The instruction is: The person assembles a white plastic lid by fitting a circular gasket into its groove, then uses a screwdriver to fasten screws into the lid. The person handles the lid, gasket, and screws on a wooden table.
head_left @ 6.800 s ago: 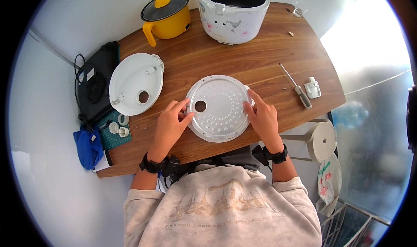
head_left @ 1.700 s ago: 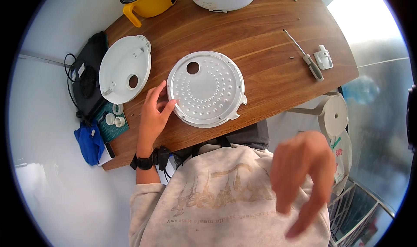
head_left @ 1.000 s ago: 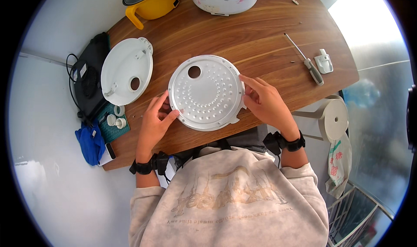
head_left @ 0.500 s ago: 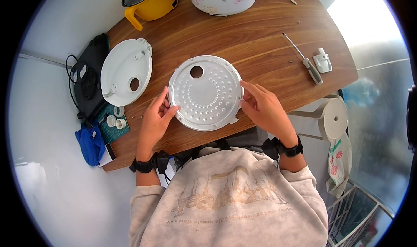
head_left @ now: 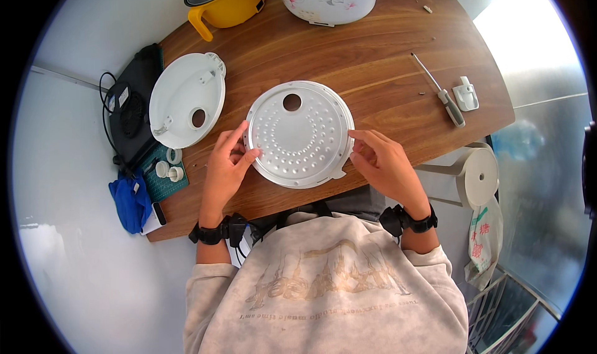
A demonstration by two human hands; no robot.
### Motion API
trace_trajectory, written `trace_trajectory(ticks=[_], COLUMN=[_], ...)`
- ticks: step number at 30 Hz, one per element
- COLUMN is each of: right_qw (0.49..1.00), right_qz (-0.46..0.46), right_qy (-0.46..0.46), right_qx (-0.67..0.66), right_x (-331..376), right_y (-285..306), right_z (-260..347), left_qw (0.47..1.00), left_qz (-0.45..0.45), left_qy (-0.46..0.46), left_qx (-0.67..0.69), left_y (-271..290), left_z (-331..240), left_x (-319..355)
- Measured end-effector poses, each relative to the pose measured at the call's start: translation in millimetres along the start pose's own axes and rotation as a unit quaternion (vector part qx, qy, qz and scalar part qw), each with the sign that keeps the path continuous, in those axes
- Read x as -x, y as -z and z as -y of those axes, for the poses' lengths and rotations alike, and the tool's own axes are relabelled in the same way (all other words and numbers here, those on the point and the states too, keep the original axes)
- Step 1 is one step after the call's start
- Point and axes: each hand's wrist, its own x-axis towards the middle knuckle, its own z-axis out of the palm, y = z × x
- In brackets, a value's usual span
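A round, pale rice cooker lid part (head_left: 294, 132) lies in front of me, its metal face dotted with raised dimples around a flat middle. One round hole pierces it near the far side, and a small tab juts from the near right rim. My left hand (head_left: 229, 164) has its thumb over the left rim and its fingers along the side. At the right rim, the bent fingers and thumb of my right hand (head_left: 385, 164) press against the edge. Left of it lies a white plastic lid shell (head_left: 177, 105), hollow side up, with a hole of its own.
A white flowered rice cooker body (head_left: 329, 2) and a yellow pot (head_left: 230, 9) stand at the back. Right lie a screwdriver (head_left: 444, 99) and a small white plastic piece (head_left: 466, 94). White rings and caps (head_left: 168, 169) rest on a green mat (head_left: 158, 183), beside a black device (head_left: 134, 105).
My right hand has slid a little toward me along the lid part's rim. The lid part has turned slightly clockwise. The whole view has shifted slightly; the left hand keeps its hold.
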Motion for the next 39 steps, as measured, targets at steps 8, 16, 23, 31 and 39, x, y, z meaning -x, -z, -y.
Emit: trace_trajectory(ticks=[8, 16, 23, 31, 39], right_qw=[0.998, 0.998, 0.999, 0.997, 0.958], right_qz=[-0.045, -0.054, -0.037, -0.063, -0.013], right_qy=[-0.003, 0.002, -0.003, -0.001, -0.060], right_qx=[0.036, 0.039, -0.014, -0.042, -0.280], right_x=[-3, -17, -15, -14, -10], right_y=[-2, -9, -8, -12, -8], right_z=[-5, -9, -3, -3, -3], left_qw=[1.000, 0.996, 0.993, 0.992, 0.990], left_qz=[-0.027, -0.022, -0.040, -0.051, -0.046], left_qy=[0.000, 0.049, 0.055, 0.033, 0.026], left_qx=[-0.004, 0.074, 0.101, 0.108, 0.133], left_y=[5, 5, 2, -1, -3], left_z=[7, 21, 16, 23, 15], left_x=[3, 2, 2, -1, -2])
